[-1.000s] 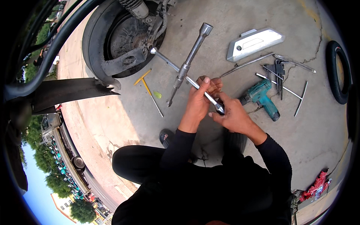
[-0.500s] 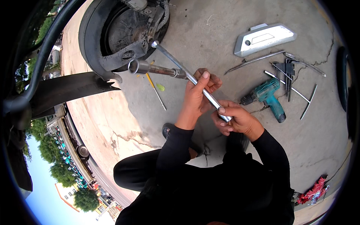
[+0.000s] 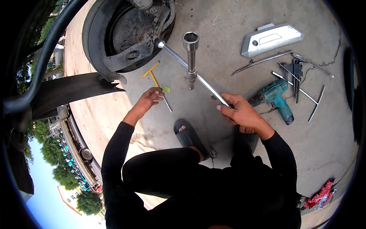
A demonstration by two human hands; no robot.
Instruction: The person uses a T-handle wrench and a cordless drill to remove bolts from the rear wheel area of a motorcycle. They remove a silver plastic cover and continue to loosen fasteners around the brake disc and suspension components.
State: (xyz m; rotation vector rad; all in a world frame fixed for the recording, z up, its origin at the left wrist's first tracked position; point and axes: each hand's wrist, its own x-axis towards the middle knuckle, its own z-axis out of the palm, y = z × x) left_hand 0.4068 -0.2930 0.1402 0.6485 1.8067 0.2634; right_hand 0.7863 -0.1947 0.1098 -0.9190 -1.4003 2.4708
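My right hand (image 3: 240, 110) is closed around the near end of a chrome cross lug wrench (image 3: 206, 85). Its long bar slants up and left, its far end overlapping the wheel assembly in view; contact cannot be told. The crossing arm points upward in view, a hollow socket (image 3: 190, 41) at its top. Off to the left, my left hand (image 3: 148, 100) is clear of the wrench, fingers loosely bent and slightly apart. Below it in view is a yellow T-handle wrench (image 3: 153, 77) on the ground, its shaft partly covered by the fingers.
A dark wheel assembly (image 3: 129, 36) stands at upper left, with a black curved panel (image 3: 76, 91) below. At right lie a teal cordless drill (image 3: 280, 101), a hex key set (image 3: 296, 76), a metal T-handle wrench (image 3: 315, 103), pry bars (image 3: 263, 61) and a silver cover (image 3: 272, 40).
My left hand has let go of the lug wrench and moved left, toward the yellow T-handle. The wrench's crossing arm has swung from pointing left to pointing upward; my right hand still grips the bar.
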